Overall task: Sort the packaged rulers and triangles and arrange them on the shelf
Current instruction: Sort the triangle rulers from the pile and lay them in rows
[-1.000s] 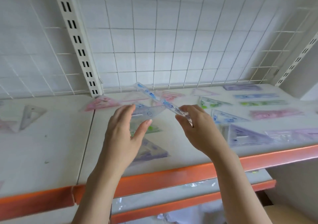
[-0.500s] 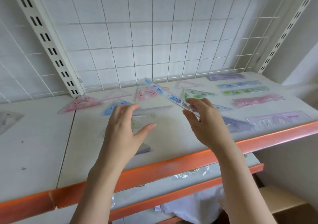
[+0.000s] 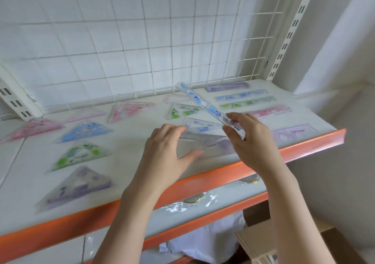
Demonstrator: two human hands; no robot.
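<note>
the right hand [image 3: 250,142] pinches the near end of a blue ruler [image 3: 205,106] between thumb and fingers, holding it raised above the shelf [image 3: 253,160], its far end angled up toward the wire grid [image 3: 142,40]. the left hand [image 3: 168,156] is spread, fingers loosely apart, thumb out, on or just over a clear triangle [image 3: 203,142]; contact is unclear. other packaged triangles lie to the left, rulers in a row at the right.
</note>
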